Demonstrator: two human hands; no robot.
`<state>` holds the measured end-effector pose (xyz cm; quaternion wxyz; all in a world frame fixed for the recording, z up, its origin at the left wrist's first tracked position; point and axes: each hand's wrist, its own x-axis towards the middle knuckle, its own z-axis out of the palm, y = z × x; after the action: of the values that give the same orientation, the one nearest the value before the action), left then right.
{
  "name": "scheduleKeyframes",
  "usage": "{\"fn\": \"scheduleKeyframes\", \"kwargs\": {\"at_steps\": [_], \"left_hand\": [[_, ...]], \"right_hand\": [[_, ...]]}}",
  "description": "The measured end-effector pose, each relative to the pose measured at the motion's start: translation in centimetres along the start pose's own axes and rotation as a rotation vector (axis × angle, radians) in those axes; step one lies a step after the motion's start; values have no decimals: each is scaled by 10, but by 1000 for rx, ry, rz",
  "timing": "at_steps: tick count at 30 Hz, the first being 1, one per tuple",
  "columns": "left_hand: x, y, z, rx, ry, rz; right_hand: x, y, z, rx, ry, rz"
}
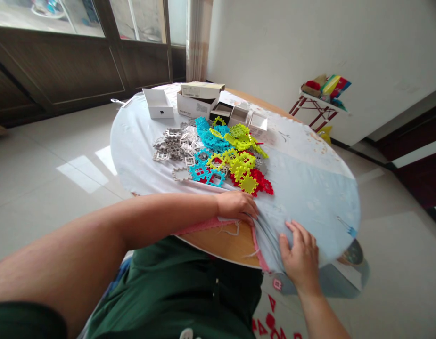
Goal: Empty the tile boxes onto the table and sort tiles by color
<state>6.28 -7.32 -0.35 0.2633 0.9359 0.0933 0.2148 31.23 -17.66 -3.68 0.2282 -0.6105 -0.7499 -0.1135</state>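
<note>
A pale blue tablecloth [306, 188] with a pink edge covers much of the round table. My left hand [237, 205] reaches across my body, its fingers bent and closed on a bunched fold of the cloth near the table's front. To its right, my right hand [300, 254] rests on the cloth with fingers spread, holding nothing. Between them the fabric is creased. Just beyond my left hand lies a pile of plastic building pieces: blue [210, 134], yellow-green [241, 162], red [262, 182] and grey [170, 143].
Bare wood [218, 241] shows at the table's front edge. A white box [157, 104], a larger carton [196, 104] and several small boxes stand behind the pile. A blue-tipped item [351, 230] lies at the right. By the wall, a small folding stand [318, 104] holds colourful things.
</note>
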Motion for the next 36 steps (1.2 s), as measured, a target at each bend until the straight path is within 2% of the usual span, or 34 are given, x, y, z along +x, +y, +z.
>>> {"fn": "scheduleKeyframes", "kwargs": {"at_steps": [19, 29, 36], "left_hand": [[-5, -6, -1, 152, 40, 58], [-7, -11, 5, 118, 81, 47], [-9, -10, 5, 114, 77, 10]], "right_hand": [[-3, -9, 13, -16, 51, 50], [-1, 3, 20, -137, 155, -90], [2, 3, 20, -169, 194, -131]]}}
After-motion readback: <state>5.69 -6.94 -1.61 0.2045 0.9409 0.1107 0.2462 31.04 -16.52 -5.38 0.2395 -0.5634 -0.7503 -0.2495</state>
